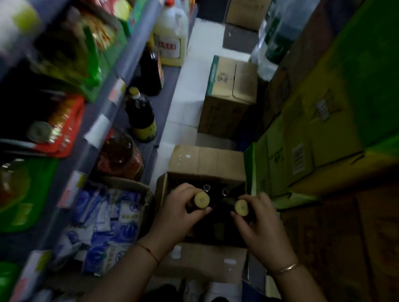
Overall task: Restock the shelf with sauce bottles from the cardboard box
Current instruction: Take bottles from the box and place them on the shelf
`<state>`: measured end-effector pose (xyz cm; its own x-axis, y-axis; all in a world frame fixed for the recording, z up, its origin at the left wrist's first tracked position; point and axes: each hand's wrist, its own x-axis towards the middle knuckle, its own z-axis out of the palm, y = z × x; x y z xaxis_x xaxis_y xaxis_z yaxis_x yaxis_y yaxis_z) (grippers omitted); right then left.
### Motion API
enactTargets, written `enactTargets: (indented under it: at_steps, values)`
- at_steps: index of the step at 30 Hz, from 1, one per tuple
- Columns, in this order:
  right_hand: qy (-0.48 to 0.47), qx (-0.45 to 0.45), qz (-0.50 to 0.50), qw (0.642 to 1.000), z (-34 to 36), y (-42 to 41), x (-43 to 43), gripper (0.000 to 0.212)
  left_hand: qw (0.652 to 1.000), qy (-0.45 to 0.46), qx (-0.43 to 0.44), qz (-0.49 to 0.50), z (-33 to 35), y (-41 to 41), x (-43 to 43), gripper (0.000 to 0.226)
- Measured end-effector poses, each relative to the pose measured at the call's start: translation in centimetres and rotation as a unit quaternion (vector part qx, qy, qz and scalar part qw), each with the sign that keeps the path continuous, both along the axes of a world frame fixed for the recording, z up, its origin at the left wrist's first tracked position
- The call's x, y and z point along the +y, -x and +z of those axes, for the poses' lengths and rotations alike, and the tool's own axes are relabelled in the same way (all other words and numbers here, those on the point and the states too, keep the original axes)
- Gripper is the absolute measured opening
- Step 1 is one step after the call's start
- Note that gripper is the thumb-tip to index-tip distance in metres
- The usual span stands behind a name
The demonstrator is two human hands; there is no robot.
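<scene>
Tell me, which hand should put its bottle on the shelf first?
Probably the left hand. It grips a yellow-capped bottle on the box's shelf side, while the right hand would cross over.

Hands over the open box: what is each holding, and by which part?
Each hand grips a dark sauce bottle by its neck, just under the yellow cap: left hand on the left bottle, right hand on the right bottle.

Matt brown cardboard box (207, 161); dark glossy sauce bottles (222, 222) with 2 dull yellow plastic caps (202, 199). Shiny plastic packets (105, 224) on the matt grey shelf (147, 147).
</scene>
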<state>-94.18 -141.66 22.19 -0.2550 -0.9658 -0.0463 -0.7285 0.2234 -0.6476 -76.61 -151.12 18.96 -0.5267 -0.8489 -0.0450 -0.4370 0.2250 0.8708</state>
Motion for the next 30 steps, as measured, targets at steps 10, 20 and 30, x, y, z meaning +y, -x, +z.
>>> enactTargets:
  at_steps: [10, 20, 30]
  values:
    - [0.147, -0.001, 0.039, 0.988, 28.5, -2.9, -4.3, 0.027, 0.984, 0.139, 0.074, 0.078, 29.5, -2.6, -2.9, 0.021]
    - [0.329, -0.029, 0.08, 0.941, 50.7, -7.4, -8.3, 0.022, 0.932, 0.272, 0.155, 0.182, 51.8, -8.2, -3.4, 0.025]
    - [0.377, -0.117, 0.216, 0.893, 63.6, -11.2, -12.0, 0.032, 0.899, 0.301, 0.21, 0.237, 63.0, -12.7, -2.6, 0.017]
